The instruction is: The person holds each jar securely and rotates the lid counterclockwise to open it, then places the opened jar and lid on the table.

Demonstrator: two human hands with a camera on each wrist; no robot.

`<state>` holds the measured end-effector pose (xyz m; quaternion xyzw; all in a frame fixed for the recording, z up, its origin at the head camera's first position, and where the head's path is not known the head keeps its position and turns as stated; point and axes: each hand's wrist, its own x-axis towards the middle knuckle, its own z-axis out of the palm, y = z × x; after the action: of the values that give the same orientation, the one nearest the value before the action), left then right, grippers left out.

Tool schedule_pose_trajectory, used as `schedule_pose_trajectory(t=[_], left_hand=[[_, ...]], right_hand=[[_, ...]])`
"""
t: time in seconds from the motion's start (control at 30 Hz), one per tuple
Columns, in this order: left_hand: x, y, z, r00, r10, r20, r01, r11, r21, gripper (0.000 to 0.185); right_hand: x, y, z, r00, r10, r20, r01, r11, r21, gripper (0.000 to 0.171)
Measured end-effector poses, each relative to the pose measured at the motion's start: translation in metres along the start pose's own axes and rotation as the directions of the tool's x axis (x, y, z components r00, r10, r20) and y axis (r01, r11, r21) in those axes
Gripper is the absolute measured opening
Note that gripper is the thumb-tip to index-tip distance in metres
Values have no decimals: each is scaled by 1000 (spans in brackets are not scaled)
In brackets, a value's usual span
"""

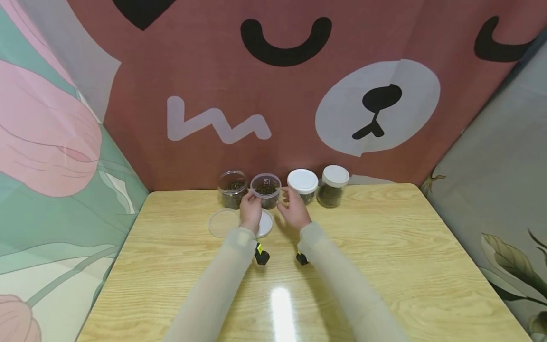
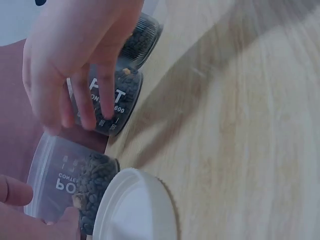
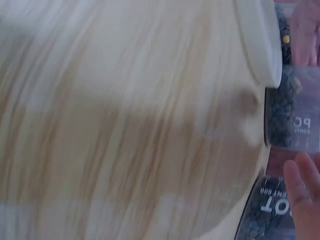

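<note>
Four clear jars of dark pellets stand in a row at the back of the table. The two left ones are open and the two right ones wear white lids. My left hand (image 1: pixel 250 210) grips the second open jar (image 1: pixel 266 190) from its left side; its thumb and a finger lie round the jar (image 2: pixel 70 185) in the left wrist view. My right hand (image 1: pixel 295 209) hovers just right of that jar with relaxed fingers (image 2: pixel 75 80), in front of the third, lidded jar (image 1: pixel 303 185). A white lid (image 1: pixel 267 224) lies flat on the table under my left hand.
A clear lid (image 1: pixel 222 222) lies left of the white one. The first open jar (image 1: pixel 232 189) and the fourth, lidded jar (image 1: pixel 333 186) flank the row. The wooden table (image 1: pixel 384 256) is walled by printed cloth at the back and on both sides.
</note>
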<state>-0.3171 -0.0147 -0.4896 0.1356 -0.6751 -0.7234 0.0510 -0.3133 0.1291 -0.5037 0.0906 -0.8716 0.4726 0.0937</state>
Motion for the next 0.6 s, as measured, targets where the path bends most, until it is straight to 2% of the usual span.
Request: schedule_pose_trajectory(t=[0.13,0.23,0.33,0.43,0.5,0.6], left_hand=[[-6,-2,4,1000,5,-15,-5,1000,-1,46],[-11,-2,6,999,7,-43,-6,1000,22,46],[-14,-4,9,998,18,-68,-16,999,32,41],[-17,-6,12,996,36,-86,-32,998,50,35],[-19,-7,15,993,54,-101,-47,997,69,31],[-23,-9,19,993,62,-105,-53,995,82,23]], right_hand=[[-5,2,-12,998,-32,-53,26,993,-117,37],[-8,4,-20,988,-123,-97,101,973,-208,30],[-8,6,-28,959,-247,-143,185,919,-347,23],[-7,7,-34,927,-331,-177,216,856,-469,19],[-6,9,-38,920,-346,-187,211,835,-508,20],[-4,11,-42,934,-312,-174,186,841,-508,25]])
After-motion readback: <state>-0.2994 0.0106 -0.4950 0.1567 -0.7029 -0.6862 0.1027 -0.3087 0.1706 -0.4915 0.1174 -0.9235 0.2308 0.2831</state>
